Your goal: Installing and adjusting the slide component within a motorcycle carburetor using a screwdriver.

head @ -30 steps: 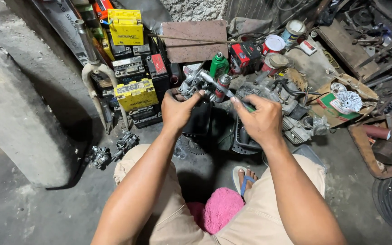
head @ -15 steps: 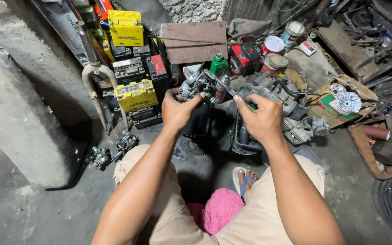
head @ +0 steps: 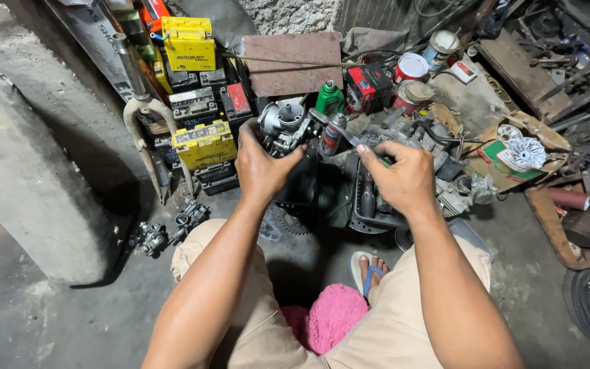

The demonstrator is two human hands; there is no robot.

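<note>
- Nearest: pink fluffy cloth [head: 332, 318] between the person's knees; blue-strapped sandal [head: 370, 270] on the grey floor just beyond it
- Left hand [head: 262, 167] wrapped tight around the underside of a grey metal carburetor [head: 283, 123], held up off the floor, above a black plastic tray [head: 370, 205]
- Right hand [head: 404, 174] closed, fingers pinching a thin screwdriver [head: 349, 137]; blade angles up-left to the carburetor's side; contact point too small to tell
- Left of the knees: small loose metal parts [head: 169, 229] on the floor beside a concrete block [head: 25, 178]
- Just behind the hands: red-and-silver spray can [head: 332, 133], upright; green bottle [head: 329, 99] behind it
- Mid-left: stack of boxy batteries; yellow-topped battery [head: 205, 143] in front, grey one with a red label [head: 237, 101] above, yellow battery [head: 189, 44] at the top
- Mid-right: red-and-black box [head: 370, 85]; red tin with white lid [head: 411, 68]; open cardboard box with a green panel [head: 507, 154] holding a silver finned part
- Far: brown flat board [head: 295, 65] leaning on the rough wall
</note>
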